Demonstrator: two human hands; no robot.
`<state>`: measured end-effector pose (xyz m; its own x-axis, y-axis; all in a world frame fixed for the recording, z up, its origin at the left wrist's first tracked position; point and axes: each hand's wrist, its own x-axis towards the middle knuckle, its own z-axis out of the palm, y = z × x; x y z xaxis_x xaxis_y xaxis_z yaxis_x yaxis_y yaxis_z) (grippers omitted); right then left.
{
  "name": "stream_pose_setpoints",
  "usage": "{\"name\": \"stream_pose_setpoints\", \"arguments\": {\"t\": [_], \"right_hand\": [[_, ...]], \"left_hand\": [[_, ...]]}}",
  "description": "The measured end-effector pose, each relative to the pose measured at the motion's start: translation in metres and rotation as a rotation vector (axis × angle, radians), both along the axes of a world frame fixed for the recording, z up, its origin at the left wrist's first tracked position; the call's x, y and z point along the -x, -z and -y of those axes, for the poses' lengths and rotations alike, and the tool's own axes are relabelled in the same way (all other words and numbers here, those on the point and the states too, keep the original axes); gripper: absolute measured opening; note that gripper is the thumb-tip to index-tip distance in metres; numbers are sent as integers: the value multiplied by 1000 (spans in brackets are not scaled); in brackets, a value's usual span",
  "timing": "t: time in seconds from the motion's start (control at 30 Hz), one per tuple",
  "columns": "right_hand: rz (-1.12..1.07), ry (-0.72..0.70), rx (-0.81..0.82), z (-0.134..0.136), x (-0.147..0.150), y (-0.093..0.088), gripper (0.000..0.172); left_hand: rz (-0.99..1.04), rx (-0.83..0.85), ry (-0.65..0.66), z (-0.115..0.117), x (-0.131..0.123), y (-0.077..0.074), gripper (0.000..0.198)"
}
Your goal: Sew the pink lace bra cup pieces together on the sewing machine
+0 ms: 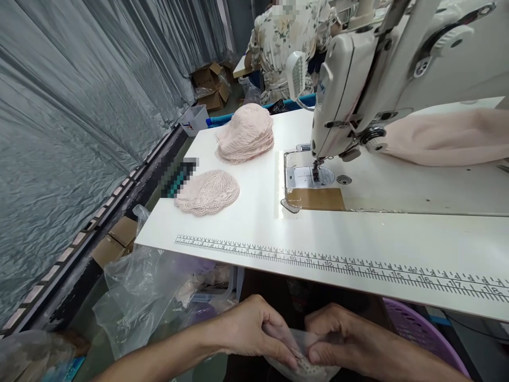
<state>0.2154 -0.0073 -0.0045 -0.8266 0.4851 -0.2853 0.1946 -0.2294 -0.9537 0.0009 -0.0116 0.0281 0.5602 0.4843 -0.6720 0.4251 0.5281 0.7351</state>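
Below the front edge of the table, my left hand and my right hand pinch a clear plastic bag between thumbs and fingers. Pale, finely patterned material shows low in the bag; I cannot make out its kind. On the white table, away from both hands, lies a pale pink lace cup piece. Behind it stands a stack of similar pink lace pieces.
A white sewing machine fills the right, with pink fabric behind its needle. A ruler scale runs along the table's front edge. A purple basket stands below right, plastic bags below left. Another person sits beyond.
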Motion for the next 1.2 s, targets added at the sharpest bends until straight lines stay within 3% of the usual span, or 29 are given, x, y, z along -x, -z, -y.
{"name": "stream_pose_setpoints", "arguments": {"t": [0.17, 0.37, 0.63, 1.03, 1.2], "right_hand": [[-22, -13, -19, -2, -5, 0, 43], [-6, -4, -55, 1, 2, -3, 24], [2, 4, -34, 3, -4, -2, 26], [38, 5, 8, 13, -6, -1, 38], [88, 3, -8, 13, -8, -3, 35]], "left_hand": [[-9, -50, 17, 0, 6, 2, 27], [-2, -59, 26, 0, 4, 3, 23], [-61, -210, 166, 4, 12, -1, 25], [-48, -299, 3, 11, 10, -10, 41], [-75, -274, -23, 11, 12, -5, 27]]}}
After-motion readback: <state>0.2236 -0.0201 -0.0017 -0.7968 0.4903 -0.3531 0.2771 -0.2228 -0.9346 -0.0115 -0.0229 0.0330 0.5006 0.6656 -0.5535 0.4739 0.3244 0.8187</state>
